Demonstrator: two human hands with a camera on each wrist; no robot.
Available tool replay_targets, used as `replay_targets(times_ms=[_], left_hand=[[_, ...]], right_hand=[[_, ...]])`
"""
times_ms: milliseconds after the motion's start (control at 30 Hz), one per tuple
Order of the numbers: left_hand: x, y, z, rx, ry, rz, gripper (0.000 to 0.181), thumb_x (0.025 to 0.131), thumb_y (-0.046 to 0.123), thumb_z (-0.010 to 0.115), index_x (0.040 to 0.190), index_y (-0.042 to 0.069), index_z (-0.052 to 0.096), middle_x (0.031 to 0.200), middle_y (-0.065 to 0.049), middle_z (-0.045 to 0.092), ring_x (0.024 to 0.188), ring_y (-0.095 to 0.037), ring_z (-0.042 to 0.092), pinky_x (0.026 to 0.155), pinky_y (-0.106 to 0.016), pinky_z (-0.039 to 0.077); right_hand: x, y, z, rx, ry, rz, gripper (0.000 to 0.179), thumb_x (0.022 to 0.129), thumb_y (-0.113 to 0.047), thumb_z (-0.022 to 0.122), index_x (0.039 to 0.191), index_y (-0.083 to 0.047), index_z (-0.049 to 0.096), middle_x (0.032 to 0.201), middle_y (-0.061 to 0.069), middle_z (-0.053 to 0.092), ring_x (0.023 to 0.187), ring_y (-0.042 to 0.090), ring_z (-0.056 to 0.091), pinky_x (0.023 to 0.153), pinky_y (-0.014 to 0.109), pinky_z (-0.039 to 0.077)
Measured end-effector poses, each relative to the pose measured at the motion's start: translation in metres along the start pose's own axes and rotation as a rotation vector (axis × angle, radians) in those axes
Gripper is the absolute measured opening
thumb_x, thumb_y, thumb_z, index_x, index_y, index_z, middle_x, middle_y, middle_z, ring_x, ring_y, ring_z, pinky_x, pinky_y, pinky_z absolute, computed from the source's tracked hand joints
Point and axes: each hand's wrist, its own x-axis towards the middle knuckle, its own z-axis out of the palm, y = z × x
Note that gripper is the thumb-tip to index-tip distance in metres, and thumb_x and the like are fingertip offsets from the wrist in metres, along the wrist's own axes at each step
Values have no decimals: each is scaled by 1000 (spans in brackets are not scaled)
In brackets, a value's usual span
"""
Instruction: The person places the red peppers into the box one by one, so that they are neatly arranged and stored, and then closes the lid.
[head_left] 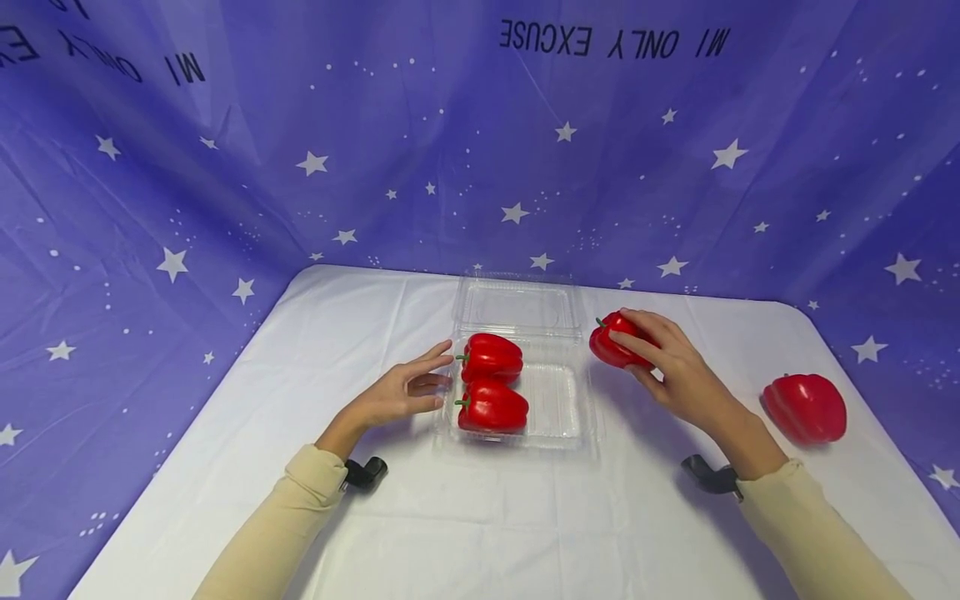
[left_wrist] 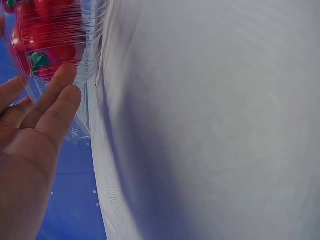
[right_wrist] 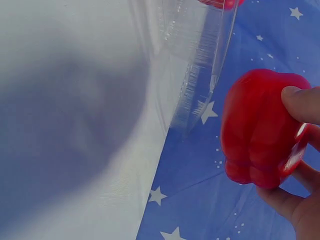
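My right hand (head_left: 678,375) grips a red bell pepper (head_left: 617,340) above the table, just right of a clear plastic clamshell box (head_left: 558,400); thumb and fingers wrap it in the right wrist view, where the pepper (right_wrist: 260,127) shows its lobed end. Two more red bell peppers lie in the box's left half, one at the back (head_left: 491,358) and one in front (head_left: 492,407), green stems pointing left. At the box's left side, my left hand (head_left: 393,392) has its fingers extended. Fingertips sit right at the clear wall (left_wrist: 92,55) in the left wrist view.
Another red bell pepper (head_left: 806,408) lies at the table's right side. The box's lid (head_left: 517,307) is folded back towards the rear edge. A white cloth (head_left: 480,517) covers the table, and a purple star-patterned curtain (head_left: 450,150) hangs behind and at both sides.
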Motion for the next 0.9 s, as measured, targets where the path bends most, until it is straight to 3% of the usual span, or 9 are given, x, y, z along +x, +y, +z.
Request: replay_targets(times_ms=[300,367,467,567,767,900], left_hand=[[0,-1,0,13,3,-18,69,90,-2,65,151,-7,33,169,-12,12,135,-44,50,114,-43,44],[1,0,0,20,3,-22,69,90,-2,65,151,-6,33,169,-12,12,136,-43,50,114,-43,44],[2,2,0,26,4,-18,68,90,-2,65,151,-6,34,168,-13,11,136,-43,50,114,-44,44],[2,3,-1,25,3,-11,68,90,-1,65,151,-7,33,168,-15,11,135,-44,50,113,-45,45],[2,0,0,27,-9,-4,67,91,0,64,150,-9,32,167,-19,10,134,-46,49,112,-44,47],[3,1,0,23,-4,-16,68,91,0,64,151,-7,33,168,-15,11,135,-45,49,112,-44,46]], right_hand=[[12,-6,2,31,-20,-22,73,64,13,83,130,-12,65,141,19,55,129,40,49,115,10,31],[17,-7,2,34,-29,-25,72,65,12,83,131,-12,65,141,19,55,129,40,49,115,20,42],[23,-10,4,39,-63,-19,72,66,10,84,132,-14,65,142,19,54,131,39,48,104,43,56],[28,-12,7,54,-96,-26,71,67,9,84,132,-14,65,143,19,53,131,39,48,91,58,58],[33,-15,17,102,-111,-68,65,70,10,80,130,-12,65,142,21,53,130,39,49,93,56,58],[38,-17,22,131,-118,-89,64,71,9,80,129,-12,65,142,21,53,130,38,49,93,55,58]])
